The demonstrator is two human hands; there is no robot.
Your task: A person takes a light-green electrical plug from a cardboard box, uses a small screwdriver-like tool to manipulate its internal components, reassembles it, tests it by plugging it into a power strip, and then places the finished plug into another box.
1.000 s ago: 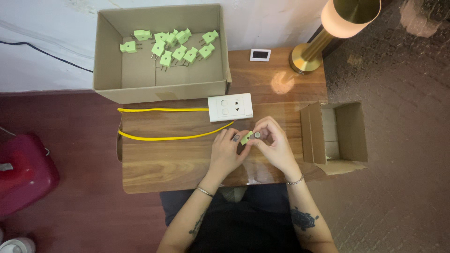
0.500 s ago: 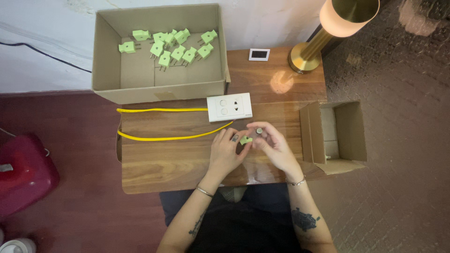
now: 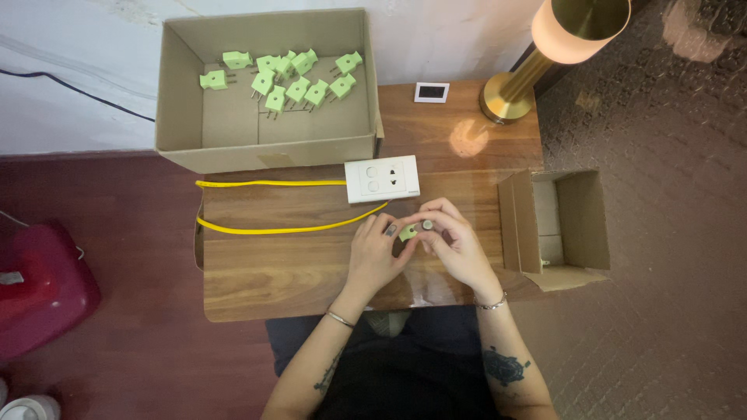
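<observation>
A low wooden table [image 3: 272, 272] stands before the seated person. On its far left part sits a large open cardboard box [image 3: 179, 117], with a scatter of small green plastic plugs [image 3: 289, 78] lying inside toward its far side. Just near of that box, mid-table, lies a white rectangular socket plate [image 3: 382, 178]; a thin yellow cable [image 3: 272, 229] runs left from it. Far right stands a brass lamp base [image 3: 506, 105], a small white square frame [image 3: 431, 92] to its left. A smaller open cardboard box [image 3: 580, 222] sits at the table's right edge. Both hands meet near of the socket.

Large open brown cardboard box [image 3: 187, 117] at counter's far left edge, smaller open brown carton [image 3: 580, 222] at right edge, small white-framed dark screen [image 3: 431, 92] between.
</observation>
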